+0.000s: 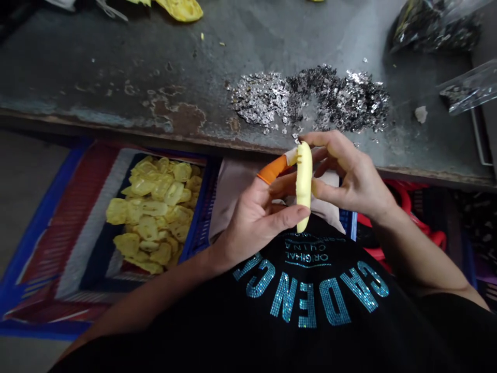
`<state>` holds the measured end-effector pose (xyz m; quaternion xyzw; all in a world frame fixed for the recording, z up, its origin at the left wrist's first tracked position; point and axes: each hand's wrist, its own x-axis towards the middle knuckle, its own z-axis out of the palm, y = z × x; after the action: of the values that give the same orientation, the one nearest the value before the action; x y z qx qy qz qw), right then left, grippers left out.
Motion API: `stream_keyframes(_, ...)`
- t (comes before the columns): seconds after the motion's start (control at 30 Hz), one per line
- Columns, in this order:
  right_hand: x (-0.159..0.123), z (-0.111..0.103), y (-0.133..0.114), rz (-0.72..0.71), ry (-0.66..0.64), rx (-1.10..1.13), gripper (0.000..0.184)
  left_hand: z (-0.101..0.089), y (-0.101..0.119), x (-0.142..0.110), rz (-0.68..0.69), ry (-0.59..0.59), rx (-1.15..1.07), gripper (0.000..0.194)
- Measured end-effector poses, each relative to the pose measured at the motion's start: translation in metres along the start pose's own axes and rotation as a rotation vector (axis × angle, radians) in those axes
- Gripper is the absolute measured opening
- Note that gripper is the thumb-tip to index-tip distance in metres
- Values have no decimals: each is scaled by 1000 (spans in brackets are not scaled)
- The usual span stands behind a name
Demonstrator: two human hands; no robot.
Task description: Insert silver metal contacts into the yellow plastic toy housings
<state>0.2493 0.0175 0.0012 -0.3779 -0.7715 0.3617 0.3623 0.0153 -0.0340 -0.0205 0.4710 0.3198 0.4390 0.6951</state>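
Two grips [250, 217] [357, 178] hold yellow piece [304, 178] near bench edge [174, 132]

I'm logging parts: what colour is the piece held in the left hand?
The piece is pale yellow, seen best in the head view.

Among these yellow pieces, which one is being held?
The yellow piece gripped by the left hand; the others lie in the blue crate or farther back on the bench.
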Motion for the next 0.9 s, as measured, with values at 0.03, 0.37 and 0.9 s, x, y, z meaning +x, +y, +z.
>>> stream_keyframes(0.03,-2,5,2,-14,20,27,56,0,1,-1,20,7,57,87)
stream_keyframes(0.37,-28,51,42,-218,547,78,74,-4,5,-7,361,61,626,76)
stream_keyframes(0.9,-19,57,42,-263,643,35,66,-14,18,0,589,-24,824,51)
